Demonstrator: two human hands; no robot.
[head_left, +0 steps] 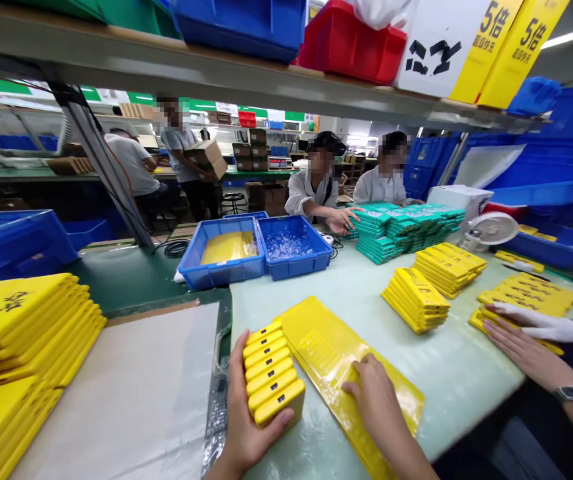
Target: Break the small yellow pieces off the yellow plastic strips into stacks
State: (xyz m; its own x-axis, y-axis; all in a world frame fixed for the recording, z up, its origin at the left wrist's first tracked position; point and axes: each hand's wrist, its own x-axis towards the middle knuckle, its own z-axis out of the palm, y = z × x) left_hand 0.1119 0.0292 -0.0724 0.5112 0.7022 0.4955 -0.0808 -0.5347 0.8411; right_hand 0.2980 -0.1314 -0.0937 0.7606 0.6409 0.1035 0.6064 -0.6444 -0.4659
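Observation:
My left hand is wrapped around a row of yellow power banks, held on edge with their small port ends facing up. Beside them on the pale green mat lies a glossy yellow plastic film sheet with a row of faint strip outlines. My right hand rests over the middle of this sheet, fingers curled and thumb close to the index finger. Whatever lies between those fingertips is too small to make out. The sheet's far-left corner reaches close to the power banks.
Stacked yellow cases stand at left beside a white board. Ahead are two blue bins. More yellow stacks and teal packs lie to the right. A co-worker's hands handle yellow pieces at right. An overhead shelf crosses above.

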